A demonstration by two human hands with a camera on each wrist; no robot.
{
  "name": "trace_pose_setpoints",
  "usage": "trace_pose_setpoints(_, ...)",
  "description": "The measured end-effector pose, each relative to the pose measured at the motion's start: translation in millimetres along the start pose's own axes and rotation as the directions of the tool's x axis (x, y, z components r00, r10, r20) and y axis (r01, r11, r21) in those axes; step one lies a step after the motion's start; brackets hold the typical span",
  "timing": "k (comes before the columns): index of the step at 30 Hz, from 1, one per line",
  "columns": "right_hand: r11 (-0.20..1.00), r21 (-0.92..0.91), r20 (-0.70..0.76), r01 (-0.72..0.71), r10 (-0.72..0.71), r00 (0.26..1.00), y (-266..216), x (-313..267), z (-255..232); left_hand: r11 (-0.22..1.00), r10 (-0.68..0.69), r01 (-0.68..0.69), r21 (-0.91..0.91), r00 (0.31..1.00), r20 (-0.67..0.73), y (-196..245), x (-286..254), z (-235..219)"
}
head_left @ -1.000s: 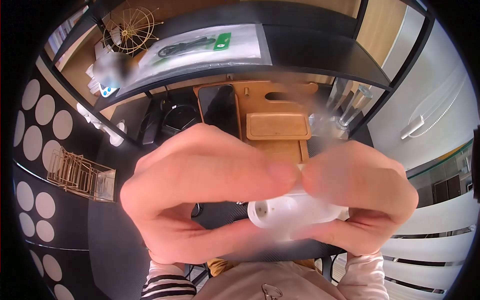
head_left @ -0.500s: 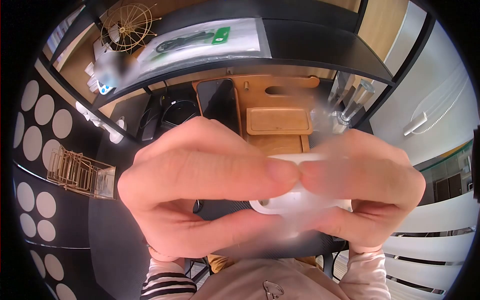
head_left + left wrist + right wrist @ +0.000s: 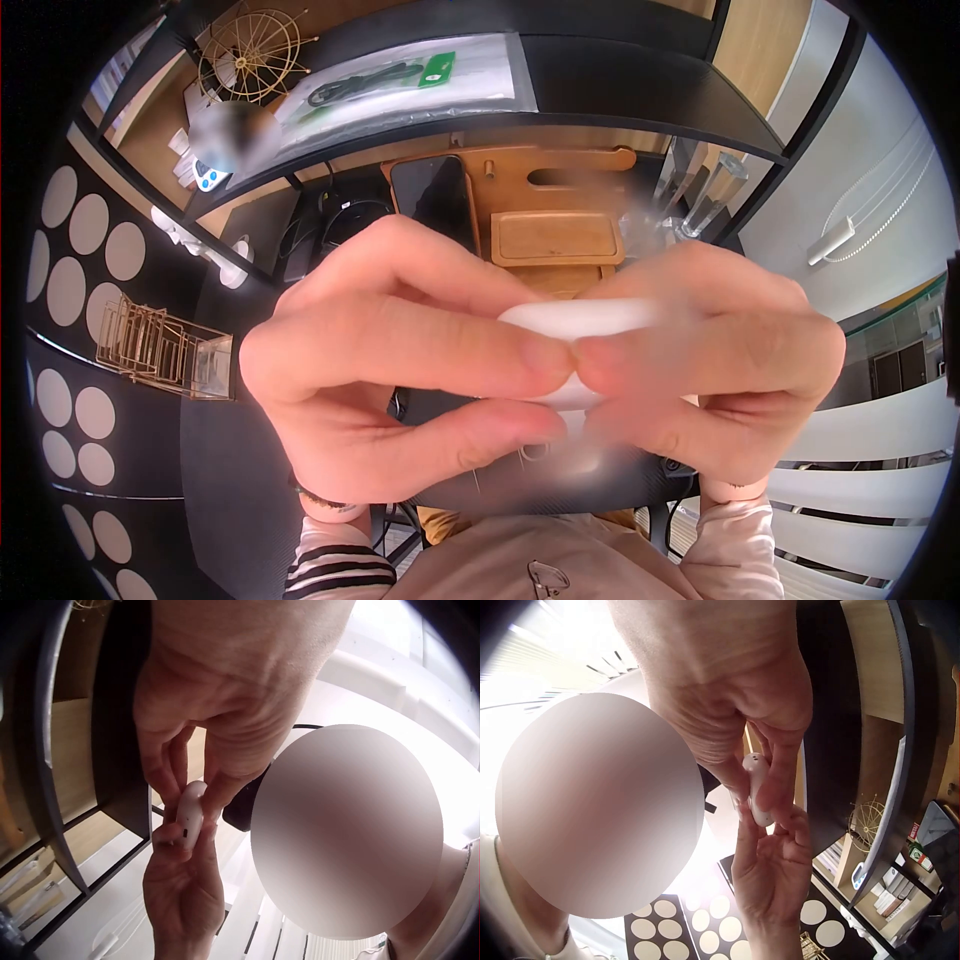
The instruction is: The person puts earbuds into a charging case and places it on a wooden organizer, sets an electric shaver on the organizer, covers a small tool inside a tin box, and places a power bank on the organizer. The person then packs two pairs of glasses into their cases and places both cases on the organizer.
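Both hands hold a small white earbud case (image 3: 585, 318) in front of the chest, above the desk. My left hand (image 3: 370, 370) pinches its left side with thumb and fingers. On the other side my right hand (image 3: 745, 365) pinches it the same way, and the fingertips of both hands meet across its front. In the left wrist view the case (image 3: 193, 814) shows a rounded edge with a small dark slot. Small dark marks dot the end of the case (image 3: 756, 766) in the right wrist view. Fingers cover much of it.
Behind the hands stand a wooden desk organizer (image 3: 560, 240) and a dark phone (image 3: 430, 195). A black shelf (image 3: 640, 85) above bears a bagged cable (image 3: 365, 85) and a gold wire wheel (image 3: 255, 55). A gold wire rack (image 3: 165, 350) is at left, clear pillars (image 3: 720, 190) at right.
The case has tilted and risen a little between the hands. A round recess that faced the head camera is now out of sight, and a smooth white surface shows instead.
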State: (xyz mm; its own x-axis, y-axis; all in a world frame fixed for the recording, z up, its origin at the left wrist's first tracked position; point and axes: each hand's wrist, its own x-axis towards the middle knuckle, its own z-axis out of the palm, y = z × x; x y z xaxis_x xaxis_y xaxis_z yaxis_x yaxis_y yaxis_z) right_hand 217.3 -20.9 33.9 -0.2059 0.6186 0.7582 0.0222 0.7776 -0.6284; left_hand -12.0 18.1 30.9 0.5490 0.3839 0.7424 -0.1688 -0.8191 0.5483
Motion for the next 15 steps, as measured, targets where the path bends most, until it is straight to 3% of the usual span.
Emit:
trace_pose_setpoints(10,0.964,0.152,0.099,0.218,-0.234,0.967,20,2,-2,1.0,0.002,-0.003,0.019,1.0,0.017,0,0,-3)
trace_pose_setpoints(15,0.949,0.224,0.155,0.222,-0.26,0.953,23,5,-6,1.0,-0.003,0.002,0.028,0.999,0.039,1,0,-5)
